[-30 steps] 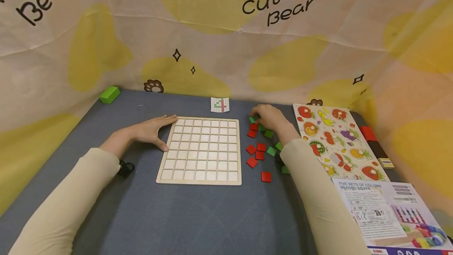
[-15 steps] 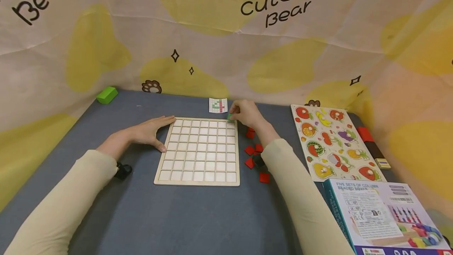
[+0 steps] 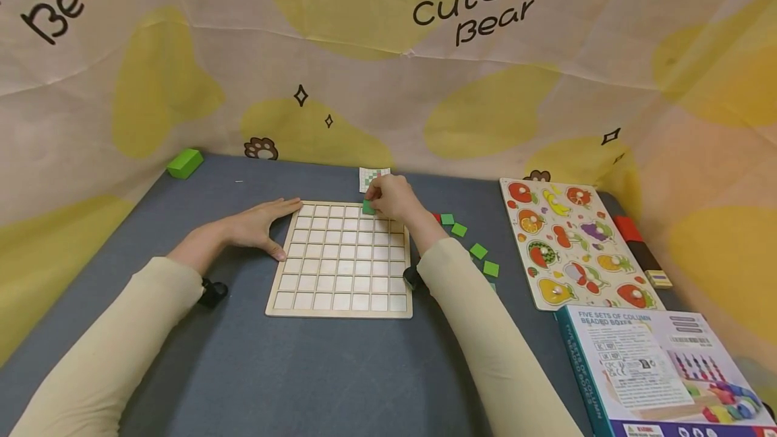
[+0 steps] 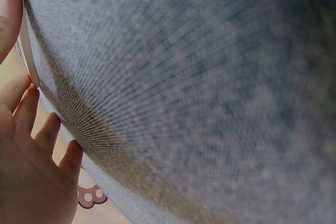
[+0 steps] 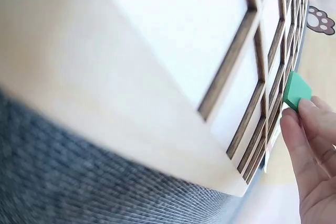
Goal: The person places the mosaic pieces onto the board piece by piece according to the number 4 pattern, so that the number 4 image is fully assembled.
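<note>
A square wooden grid board (image 3: 340,258) with pale cells lies on the grey table. At its left edge my left hand (image 3: 257,224) rests with fingers and thumb spread, touching the frame; the left wrist view shows these fingertips (image 4: 71,153) against the table by the board. My right hand (image 3: 394,199) is over the board's far edge, pinching a green square tile (image 5: 296,90) between thumb and fingers. In the head view that tile sits just above the top row, tilted. Behind the hand lies a small pattern card (image 3: 371,175), partly covered.
Several loose green tiles (image 3: 478,251) lie right of the board; the right arm hides most of the red ones. Farther right are a fruit puzzle board (image 3: 567,248), a printed box (image 3: 655,363) and a red-and-black object (image 3: 631,238). A green block (image 3: 185,164) stands back left.
My right hand took a green tile from the pile on the right and has moved left with it to the board's far edge. The left hand stays in place.
</note>
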The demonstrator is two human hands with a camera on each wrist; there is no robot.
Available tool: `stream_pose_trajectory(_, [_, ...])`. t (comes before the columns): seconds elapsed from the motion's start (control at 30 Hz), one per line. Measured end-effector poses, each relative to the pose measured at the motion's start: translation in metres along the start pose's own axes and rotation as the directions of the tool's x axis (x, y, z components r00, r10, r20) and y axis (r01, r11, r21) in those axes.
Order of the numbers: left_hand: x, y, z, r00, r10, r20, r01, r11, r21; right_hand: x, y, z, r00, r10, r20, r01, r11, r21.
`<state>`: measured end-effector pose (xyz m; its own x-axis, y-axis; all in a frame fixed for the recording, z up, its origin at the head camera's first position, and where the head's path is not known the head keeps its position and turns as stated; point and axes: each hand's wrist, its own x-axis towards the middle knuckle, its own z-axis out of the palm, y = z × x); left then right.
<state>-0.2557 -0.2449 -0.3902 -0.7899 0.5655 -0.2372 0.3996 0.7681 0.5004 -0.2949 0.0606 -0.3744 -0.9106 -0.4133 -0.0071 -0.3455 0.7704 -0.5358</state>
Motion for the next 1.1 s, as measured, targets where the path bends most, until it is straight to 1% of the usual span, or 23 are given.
stream_pose_trajectory(0.2, [0.0, 0.001, 0.0, 1.0, -0.001, 0.003, 0.001, 1.0, -0.003, 0.0, -0.002, 0.001, 0.999, -0.003, 0.037, 0.004, 1.0, -0.027])
stream_pose_trajectory(0.4, [-0.001, 0.002, -0.001, 1.0, 0.007, 0.005, -0.007, 1.0, -0.009, -0.003, -0.002, 0.0, 0.997, 0.012, 0.081, -0.008, 0.998, -0.057])
stream_pose_trajectory(0.5, [0.0, 0.003, -0.001, 1.0, 0.013, 0.005, -0.013, 1.0, -0.008, -0.005, 0.002, -0.004, 0.995, 0.001, 0.104, 0.006, 0.998, -0.063])
stream_pose_trajectory(0.6, [0.0, 0.003, 0.0, 1.0, 0.009, 0.009, -0.008, 1.0, -0.01, -0.007, 0.009, -0.015, 0.994, -0.018, 0.108, 0.023, 0.999, -0.046])
stream_pose_trajectory(0.73, [0.0, 0.003, 0.0, 1.0, 0.006, 0.01, -0.005, 1.0, -0.006, -0.013, 0.029, -0.039, 0.995, -0.038, 0.092, 0.036, 0.999, 0.023])
stream_pose_trajectory(0.83, [0.0, 0.003, 0.0, 1.0, 0.012, 0.006, -0.012, 1.0, 0.002, -0.021, 0.051, -0.057, 0.994, -0.036, 0.101, 0.029, 0.997, 0.067])
stream_pose_trajectory(0.87, [0.0, 0.003, 0.0, 1.0, 0.013, 0.006, -0.013, 1.0, 0.005, -0.024, 0.059, -0.063, 0.993, -0.039, 0.108, 0.033, 0.997, 0.064])
stream_pose_trajectory(1.0, [-0.001, 0.003, -0.001, 1.0, 0.009, 0.008, -0.009, 1.0, 0.009, -0.038, 0.089, -0.079, 0.985, -0.011, 0.17, 0.0, 0.998, 0.062])
stream_pose_trajectory(1.1, [-0.002, 0.003, 0.0, 1.0, 0.001, 0.006, -0.001, 1.0, 0.002, -0.047, 0.104, -0.085, 0.974, 0.046, 0.222, -0.061, 0.996, 0.063])
